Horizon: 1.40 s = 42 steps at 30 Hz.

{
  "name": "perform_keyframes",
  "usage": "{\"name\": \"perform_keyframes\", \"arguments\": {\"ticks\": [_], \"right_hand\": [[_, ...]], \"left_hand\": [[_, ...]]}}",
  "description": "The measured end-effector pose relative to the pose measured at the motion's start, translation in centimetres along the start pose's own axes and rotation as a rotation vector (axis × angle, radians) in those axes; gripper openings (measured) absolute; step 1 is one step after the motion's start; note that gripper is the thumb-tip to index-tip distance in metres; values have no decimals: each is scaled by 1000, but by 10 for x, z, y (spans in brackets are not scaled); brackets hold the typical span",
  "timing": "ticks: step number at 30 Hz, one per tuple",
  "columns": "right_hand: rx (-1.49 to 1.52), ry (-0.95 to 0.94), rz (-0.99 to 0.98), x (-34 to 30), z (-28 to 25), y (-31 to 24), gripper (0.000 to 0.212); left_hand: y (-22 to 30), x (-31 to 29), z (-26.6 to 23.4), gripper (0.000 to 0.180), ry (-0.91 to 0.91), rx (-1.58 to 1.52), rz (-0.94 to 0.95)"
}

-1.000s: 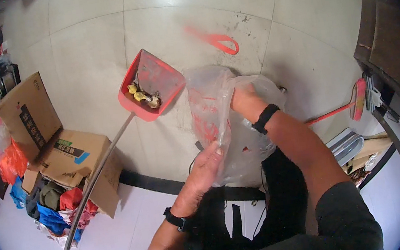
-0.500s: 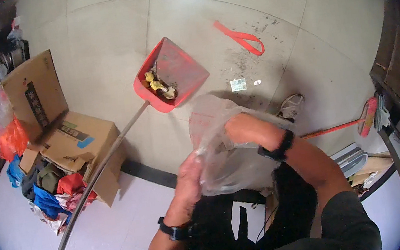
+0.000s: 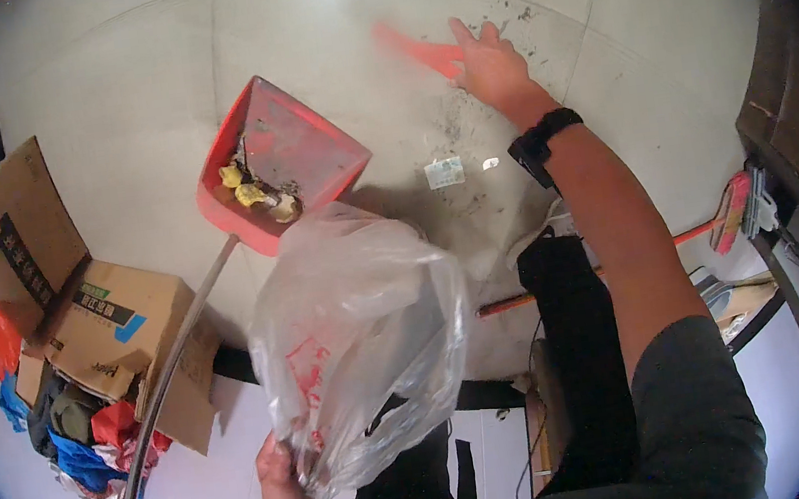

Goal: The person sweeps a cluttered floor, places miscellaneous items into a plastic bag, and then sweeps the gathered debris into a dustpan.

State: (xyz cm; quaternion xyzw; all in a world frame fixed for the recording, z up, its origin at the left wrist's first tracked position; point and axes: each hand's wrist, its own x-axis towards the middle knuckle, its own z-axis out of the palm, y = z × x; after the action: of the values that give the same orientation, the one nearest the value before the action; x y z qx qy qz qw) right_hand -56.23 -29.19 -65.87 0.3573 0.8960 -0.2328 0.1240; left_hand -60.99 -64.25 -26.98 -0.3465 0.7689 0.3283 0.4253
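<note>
My left hand (image 3: pixel 282 477) grips the edge of a clear plastic bag (image 3: pixel 359 325) with red print. The bag hangs puffed out with its mouth spread. Farther off, my right hand (image 3: pixel 495 73) is down over the floor, closed on one end of a red strap (image 3: pixel 418 48). The strap is smeared by motion, and my hand covers its looped end. Left of the strap rests a red dustpan (image 3: pixel 210 189) holding dark debris and yellowish scraps (image 3: pixel 251 193). Between the bag and my right hand lie a small greenish paper note (image 3: pixel 444 173) and a white scrap (image 3: pixel 490 164).
Dark crumbs (image 3: pixel 515 12) litter the floor around my right hand. The dustpan's long handle (image 3: pixel 169 376) runs past an opened cardboard box (image 3: pixel 126 321) and a pile of colourful bags (image 3: pixel 87 447). At right lies a broom (image 3: pixel 728 211) with a red handle.
My right hand has come out of the bag and reached forward to the strap, which has shifted. My left hand has drawn the bag left and nearer. The whole view has swung slightly.
</note>
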Motion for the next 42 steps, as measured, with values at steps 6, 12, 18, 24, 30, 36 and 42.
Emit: {"name": "perform_keyframes", "arguments": {"ticks": [6, 12, 18, 24, 30, 36, 42], "right_hand": [[21, -90, -194, -16, 48, 17, 32], [463, -349, -362, -122, 61, -15, 21], [-64, -265, -367, -142, 77, -24, 19], [-66, -247, -360, -150, 86, -1, 6], [203, -81, 72, -152, -29, 15, 11], [561, 140, 3, -199, -191, -35, 14], [827, 165, -308, -246, -256, -114, 15]], "left_hand": [[-6, 7, -19, 63, 183, 56, -3], [-1, 12, -22, 60, 55, 31, -47], [-10, 16, -17, 61, 84, 34, -45], [-23, 18, -16, 62, 61, -38, -50], [-15, 18, -2, 63, -160, -114, 26], [2, 19, 41, 56, -302, -130, 30], [2, 9, 87, 39, -301, -288, 202]]}}
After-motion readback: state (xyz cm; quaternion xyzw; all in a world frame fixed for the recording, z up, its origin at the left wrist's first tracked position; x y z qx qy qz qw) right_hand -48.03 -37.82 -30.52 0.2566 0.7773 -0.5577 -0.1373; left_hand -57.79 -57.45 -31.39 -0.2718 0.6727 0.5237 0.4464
